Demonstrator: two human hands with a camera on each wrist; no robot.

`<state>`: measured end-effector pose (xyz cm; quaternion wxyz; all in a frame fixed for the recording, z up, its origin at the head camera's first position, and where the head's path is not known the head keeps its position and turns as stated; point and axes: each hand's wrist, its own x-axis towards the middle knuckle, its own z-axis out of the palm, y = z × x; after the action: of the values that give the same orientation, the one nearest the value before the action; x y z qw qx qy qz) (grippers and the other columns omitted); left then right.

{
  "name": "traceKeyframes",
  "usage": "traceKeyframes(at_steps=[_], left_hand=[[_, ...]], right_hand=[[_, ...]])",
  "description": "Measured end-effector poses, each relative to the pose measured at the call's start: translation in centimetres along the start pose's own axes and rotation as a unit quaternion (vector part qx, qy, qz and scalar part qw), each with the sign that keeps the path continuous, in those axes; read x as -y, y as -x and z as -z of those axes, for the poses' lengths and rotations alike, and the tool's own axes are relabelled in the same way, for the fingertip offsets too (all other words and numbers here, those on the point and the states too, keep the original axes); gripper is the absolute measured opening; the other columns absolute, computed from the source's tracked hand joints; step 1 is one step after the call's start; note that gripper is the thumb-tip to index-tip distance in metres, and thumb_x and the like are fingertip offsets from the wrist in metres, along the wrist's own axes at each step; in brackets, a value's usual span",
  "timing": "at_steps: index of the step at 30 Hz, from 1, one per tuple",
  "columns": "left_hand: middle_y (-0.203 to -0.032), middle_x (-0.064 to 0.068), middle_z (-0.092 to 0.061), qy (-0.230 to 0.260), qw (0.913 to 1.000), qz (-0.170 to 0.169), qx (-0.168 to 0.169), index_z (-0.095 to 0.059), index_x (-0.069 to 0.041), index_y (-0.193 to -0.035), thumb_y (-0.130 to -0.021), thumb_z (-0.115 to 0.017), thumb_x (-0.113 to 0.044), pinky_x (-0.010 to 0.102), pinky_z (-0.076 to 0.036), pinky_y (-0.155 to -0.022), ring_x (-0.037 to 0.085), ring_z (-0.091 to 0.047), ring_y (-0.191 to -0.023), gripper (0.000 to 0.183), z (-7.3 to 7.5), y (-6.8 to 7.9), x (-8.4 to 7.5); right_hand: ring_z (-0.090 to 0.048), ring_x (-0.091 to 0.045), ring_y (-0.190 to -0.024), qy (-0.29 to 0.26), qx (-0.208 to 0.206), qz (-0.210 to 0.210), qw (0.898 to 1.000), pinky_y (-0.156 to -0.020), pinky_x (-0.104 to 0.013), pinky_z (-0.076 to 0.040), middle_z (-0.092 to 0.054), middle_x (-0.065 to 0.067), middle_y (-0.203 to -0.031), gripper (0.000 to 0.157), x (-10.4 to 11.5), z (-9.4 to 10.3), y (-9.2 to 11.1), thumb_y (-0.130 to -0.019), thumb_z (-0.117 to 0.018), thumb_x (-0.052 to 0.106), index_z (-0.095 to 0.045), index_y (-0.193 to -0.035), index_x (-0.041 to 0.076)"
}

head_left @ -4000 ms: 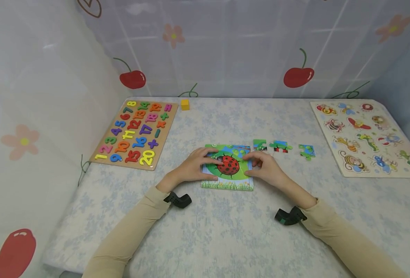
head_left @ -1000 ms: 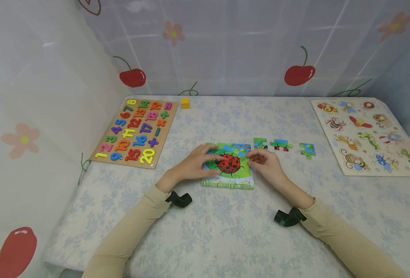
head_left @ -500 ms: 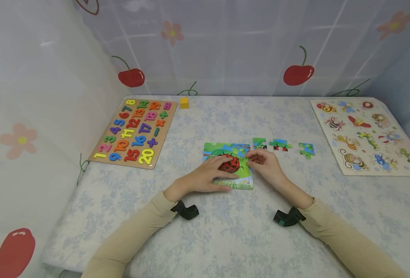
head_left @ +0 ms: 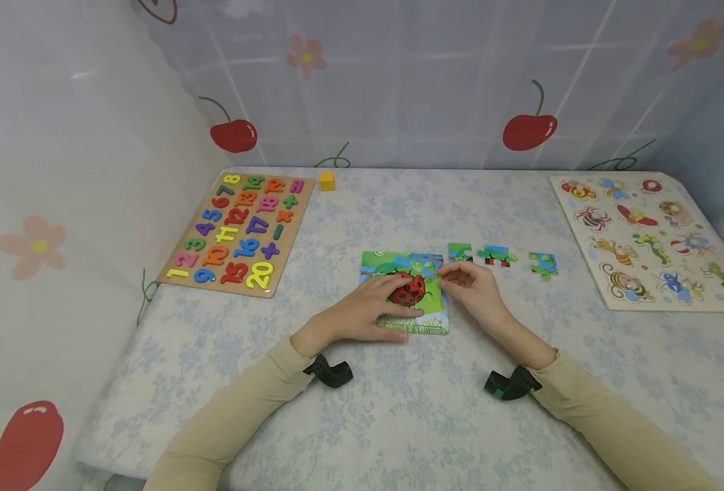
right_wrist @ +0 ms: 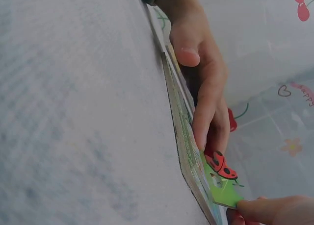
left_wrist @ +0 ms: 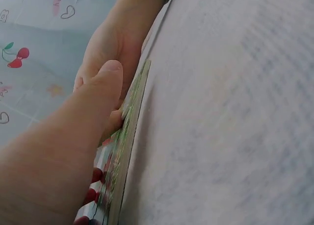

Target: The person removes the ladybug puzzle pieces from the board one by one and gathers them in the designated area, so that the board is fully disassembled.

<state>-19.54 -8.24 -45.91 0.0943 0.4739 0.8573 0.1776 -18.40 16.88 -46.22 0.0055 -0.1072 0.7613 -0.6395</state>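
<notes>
A ladybug jigsaw puzzle [head_left: 392, 259] lies in its flat tray in the middle of the table. Spread across its lower left part is my left hand [head_left: 364, 310], whose fingertips rest on the picture and cover some of it. My right hand [head_left: 475, 293] is at the puzzle's right side, thumb and fingers pinching the edge of a green puzzle piece. In the right wrist view this puzzle piece [right_wrist: 223, 188], bearing part of the red ladybug, looks tilted up from the tray. The left thumb [left_wrist: 110, 75] shows beside the tray edge in the left wrist view.
Three loose puzzle pieces lie behind and right of the puzzle: one [head_left: 460, 251], a second [head_left: 497, 256] and a third [head_left: 543, 264]. A number board [head_left: 239, 235] sits left, an insect board [head_left: 650, 239] right. A yellow cube [head_left: 327, 181] stands at the back.
My left hand has shifted right and nearer over the puzzle since one second ago. The right thumb and fingers, apart four seconds ago, now pinch a piece. The loose pieces have stayed put.
</notes>
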Motion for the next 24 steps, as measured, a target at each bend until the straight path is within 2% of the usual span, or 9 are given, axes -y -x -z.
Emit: traceKeyframes(at_steps=[6, 10, 14, 17, 24], left_hand=[[-0.157, 0.004, -0.024, 0.007, 0.9999, 0.006, -0.006, -0.048, -0.04, -0.138, -0.087, -0.057, -0.058, 0.049, -0.024, -0.117, 0.024, -0.019, -0.147, 0.054, -0.08, 0.01, -0.23], [-0.157, 0.004, -0.025, -0.006, 0.9999, 0.005, -0.012, -0.042, -0.037, -0.142, -0.087, -0.058, -0.057, 0.048, -0.025, -0.117, 0.023, -0.021, -0.146, 0.061, -0.18, 0.01, -0.18], [-0.157, 0.004, -0.025, -0.02, 0.9997, 0.006, -0.012, -0.043, -0.038, -0.142, -0.088, -0.057, -0.058, 0.048, -0.025, -0.116, 0.023, -0.021, -0.146, 0.059, -0.29, -0.02, -0.06], [-0.158, 0.003, -0.024, -0.027, 0.9995, 0.007, -0.012, -0.044, -0.039, -0.141, -0.088, -0.056, -0.058, 0.047, -0.024, -0.117, 0.023, -0.021, -0.146, 0.058, -0.35, -0.05, 0.0], [-0.157, 0.005, -0.025, -0.057, 0.9983, -0.004, -0.015, -0.042, -0.04, -0.142, -0.089, -0.054, -0.06, 0.047, -0.024, -0.117, 0.024, -0.022, -0.146, 0.058, -0.36, -0.04, -0.05]], right_hand=[[-0.06, -0.007, -0.084, 0.004, 0.0, -0.014, 1.0, -0.072, -0.015, -0.051, -0.064, 0.003, -0.097, 0.019, -0.2, -0.12, -0.11, -0.088, -0.062, -0.002, -0.061, -0.105, -0.012], [-0.061, -0.009, -0.085, 0.005, 0.001, -0.022, 1.0, -0.073, -0.015, -0.051, -0.064, -0.004, -0.098, 0.019, -0.1, -0.15, -0.13, -0.089, -0.062, -0.002, -0.062, -0.105, -0.011], [-0.062, -0.013, -0.087, 0.014, 0.0, -0.024, 1.0, -0.074, -0.015, -0.052, -0.064, -0.013, -0.1, 0.019, -0.07, -0.16, -0.11, -0.088, -0.063, 0.0, -0.062, -0.105, -0.01], [-0.062, -0.01, -0.086, 0.026, 0.0, -0.025, 0.999, -0.074, -0.015, -0.052, -0.063, -0.017, -0.1, 0.017, -0.12, -0.24, -0.13, -0.088, -0.063, -0.001, -0.063, -0.104, -0.009], [-0.06, -0.01, -0.085, 0.037, 0.004, -0.013, 0.999, -0.073, -0.014, -0.05, -0.061, -0.02, -0.102, 0.016, -0.06, -0.27, -0.1, -0.089, -0.062, -0.002, -0.063, -0.103, -0.009]])
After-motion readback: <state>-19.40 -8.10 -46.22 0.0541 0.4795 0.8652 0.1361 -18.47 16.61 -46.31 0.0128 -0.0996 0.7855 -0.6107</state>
